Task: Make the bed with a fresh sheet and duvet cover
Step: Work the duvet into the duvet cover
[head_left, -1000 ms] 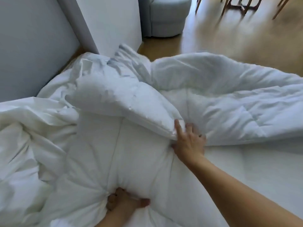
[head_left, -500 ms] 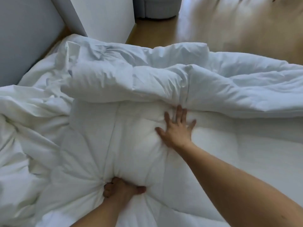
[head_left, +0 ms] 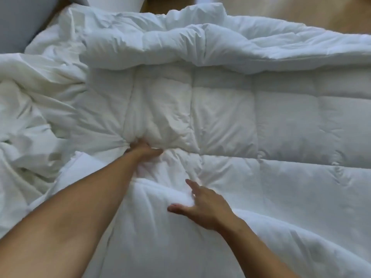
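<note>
A white quilted duvet [head_left: 251, 121] covers the bed, with its far part folded back toward me in a thick roll [head_left: 220, 47]. My left hand [head_left: 143, 149] grips a bunched fold of the duvet near the middle; its fingers are buried in the fabric. My right hand [head_left: 200, 205] lies lower and nearer to me, with spread fingers touching a raised fold of the duvet. A crumpled white sheet or cover [head_left: 30, 109] is heaped at the left.
A grey wall [head_left: 18, 21] rises at the top left beside the bed. Wooden floor [head_left: 301, 11] shows beyond the far edge of the bed at the top right.
My right hand has drawn back from the folded roll toward me and now touches a nearer fold. My left hand keeps its grip on the bunched duvet. The view has tilted down.
</note>
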